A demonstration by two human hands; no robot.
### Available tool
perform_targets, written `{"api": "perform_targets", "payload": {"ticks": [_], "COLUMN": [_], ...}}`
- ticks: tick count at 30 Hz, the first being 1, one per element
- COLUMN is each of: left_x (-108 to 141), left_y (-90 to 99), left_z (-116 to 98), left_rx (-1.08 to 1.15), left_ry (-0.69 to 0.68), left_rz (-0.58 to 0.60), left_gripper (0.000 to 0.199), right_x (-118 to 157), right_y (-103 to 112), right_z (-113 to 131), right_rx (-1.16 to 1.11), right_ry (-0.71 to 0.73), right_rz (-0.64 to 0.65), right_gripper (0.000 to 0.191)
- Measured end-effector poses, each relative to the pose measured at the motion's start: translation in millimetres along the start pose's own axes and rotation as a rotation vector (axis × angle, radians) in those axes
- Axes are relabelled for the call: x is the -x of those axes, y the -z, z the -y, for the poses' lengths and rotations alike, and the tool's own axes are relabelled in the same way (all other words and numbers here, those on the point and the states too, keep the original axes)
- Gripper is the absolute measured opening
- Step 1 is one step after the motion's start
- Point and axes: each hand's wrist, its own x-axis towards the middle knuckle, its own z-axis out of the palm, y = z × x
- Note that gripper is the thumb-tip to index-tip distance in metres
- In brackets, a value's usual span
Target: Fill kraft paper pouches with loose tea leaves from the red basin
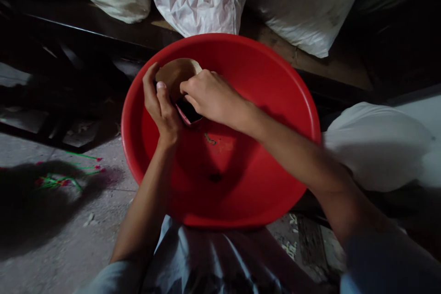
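Note:
A wide red basin (275, 87) fills the middle of the view. Over its left part, a brown container (175, 70) with a pale rim and a pinkish lower edge stands tilted, its inside dark near the bottom. My left hand (161, 105) is wrapped round the container's left side, thumb at the near edge. My right hand (208, 94) reaches to the container's right side with its fingers curled at the opening; what they pinch, if anything, is hidden. Small greenish bits (209, 138) lie on the basin floor below the hands.
White sacks (203, 0) stand behind the basin on a dark wooden ledge (317, 62). A round white bundle (379, 147) is at the right. Green stems with red tips (62, 181) lie on the floor at left.

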Motion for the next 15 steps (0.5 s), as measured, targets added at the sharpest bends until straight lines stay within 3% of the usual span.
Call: {"api": "perform_targets", "payload": {"ticks": [7,12,15], "left_x": [0.9,0.7,1.3], "left_y": [-0.8,0.3,0.3], "left_z": [3.6,3.5,2.3], "left_rx": [0.019,0.008,-0.009], "left_ry": [-0.006,-0.005,0.014], "left_rz": [0.002,-0.017,-0.013], "left_gripper": [0.042,0.033,0.031], "right_x": [-1.9,-5.7,-0.6], "right_y": [8.2,3.8,-0.2], "right_z": [1.2,4.4,-3.1], "right_rx": [0.066,0.116,0.095], "right_ry": [0.149,0.098,0.190], "right_rz": [0.095,0.039,-0.059], "right_gripper": [0.035,0.028,0.026]}}
